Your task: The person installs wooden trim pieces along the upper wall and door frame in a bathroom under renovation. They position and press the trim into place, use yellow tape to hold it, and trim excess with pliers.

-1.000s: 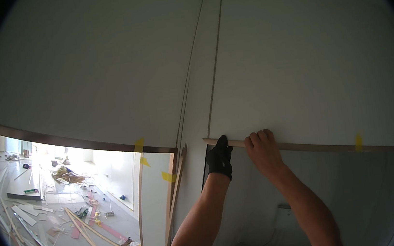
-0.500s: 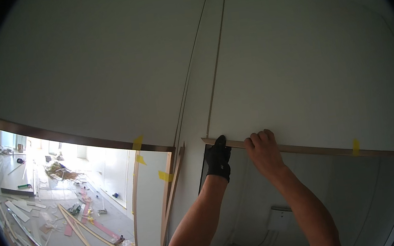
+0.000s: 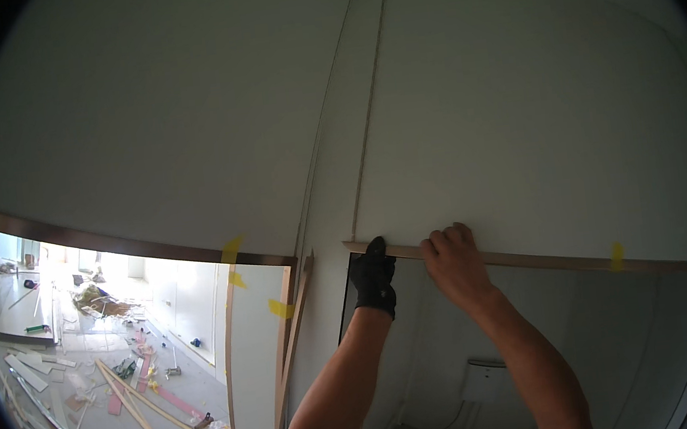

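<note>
At centre frame, the wooden strip is grasped by left hand and right hand; yellow tape is set rightward, the left end seemingly untaped.

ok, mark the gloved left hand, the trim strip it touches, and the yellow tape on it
Gloved left hand (image 3: 374, 280), head view, glove's middle
Trim strip (image 3: 544, 260), head view, bare middle stretch
Yellow tape (image 3: 617, 256), head view, tape's middle
</note>
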{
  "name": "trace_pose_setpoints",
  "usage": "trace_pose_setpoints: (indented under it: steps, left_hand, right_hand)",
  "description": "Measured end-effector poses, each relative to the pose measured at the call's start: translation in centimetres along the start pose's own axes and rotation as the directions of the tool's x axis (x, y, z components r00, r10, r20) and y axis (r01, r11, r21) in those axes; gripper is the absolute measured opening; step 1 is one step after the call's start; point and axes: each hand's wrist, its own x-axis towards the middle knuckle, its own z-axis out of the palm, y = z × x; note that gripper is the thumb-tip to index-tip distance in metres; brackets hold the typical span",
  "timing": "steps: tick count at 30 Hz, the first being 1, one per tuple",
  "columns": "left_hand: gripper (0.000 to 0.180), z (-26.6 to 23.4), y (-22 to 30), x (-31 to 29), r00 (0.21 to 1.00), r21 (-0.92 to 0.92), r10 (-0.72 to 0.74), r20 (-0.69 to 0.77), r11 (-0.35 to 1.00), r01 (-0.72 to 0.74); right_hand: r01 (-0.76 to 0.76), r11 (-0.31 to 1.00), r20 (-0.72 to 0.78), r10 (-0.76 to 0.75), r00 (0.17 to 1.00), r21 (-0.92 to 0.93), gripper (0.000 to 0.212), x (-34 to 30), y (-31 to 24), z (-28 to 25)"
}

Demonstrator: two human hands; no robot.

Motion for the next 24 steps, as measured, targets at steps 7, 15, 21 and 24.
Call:
trace_pose_setpoints:
  steps: [7, 15, 21, 24]
  left_hand:
    - [0.024, -1.5, 0.1, 1.4, 0.996, 0.055, -0.015, 0.092, 0.998, 0.01]
    - [0.023, -0.2, -0.8, -3.0, 0.989, -0.15, -0.088, 0.122, 0.983, 0.106]
    - [0.039, -18.3, 1.7, -2.2, 0.703, 0.699, 0.053, 0.709, -0.18, -0.692]
    - [0.037, -22.8, -0.8, -1.1, 0.525, 0.268, -0.313, 0.791, -0.594, -0.758]
  right_hand:
    - [-0.042, 0.99, -0.013, 0.044, 0.999, 0.136, 0.018, -1.2, -0.3, -1.2]
    - [-0.229, 0.952, -0.162, 0.263, 0.951, 0.201, 0.03, -7.8, 0.3, -6.3]
    - [-0.388, 0.802, -0.098, 0.478, 0.873, 0.454, 0.039, -12.4, -7.2, -8.8]
    - [-0.618, 0.582, 0.007, 0.726, 0.688, 0.529, 0.032, -19.4, -11.4, -9.4]
